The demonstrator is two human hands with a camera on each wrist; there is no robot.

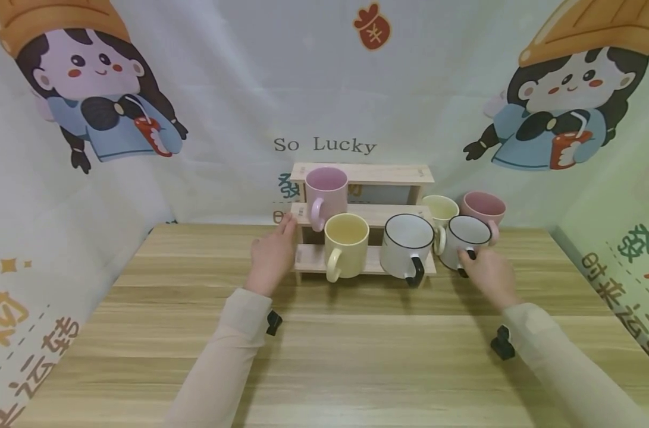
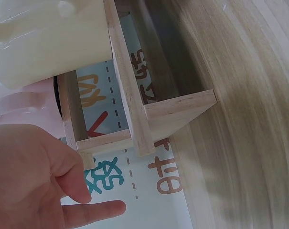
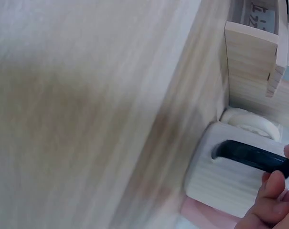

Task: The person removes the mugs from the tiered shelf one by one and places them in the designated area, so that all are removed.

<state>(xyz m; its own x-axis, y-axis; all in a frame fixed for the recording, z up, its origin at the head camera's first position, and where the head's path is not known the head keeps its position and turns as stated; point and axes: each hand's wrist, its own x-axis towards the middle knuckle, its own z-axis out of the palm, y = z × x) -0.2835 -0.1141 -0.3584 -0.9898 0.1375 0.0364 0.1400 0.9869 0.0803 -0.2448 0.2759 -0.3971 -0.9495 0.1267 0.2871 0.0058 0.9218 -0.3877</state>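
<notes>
A white mug [image 1: 452, 252] with a black rim stands on the table just right of the wooden rack [image 1: 361, 173]. My right hand [image 1: 490, 276] pinches its black handle [image 3: 251, 156] between thumb and finger, near one end. At the rack's left side is my left hand [image 1: 272, 257], fingers fairly straight and close to the middle shelf's end; whether they touch it I cannot tell. On the rack sit a pink mug [image 1: 332, 199] on the middle tier, and a yellow mug [image 1: 351, 258] and another black-rimmed white mug [image 1: 401, 255] on the lowest tier.
Behind the gripped mug stand a pale yellow mug [image 1: 440, 207] and a darker pink mug [image 1: 485, 205], close against it. A printed cloth [image 1: 222, 89] hangs behind and at both sides of the wooden table [image 1: 356, 356].
</notes>
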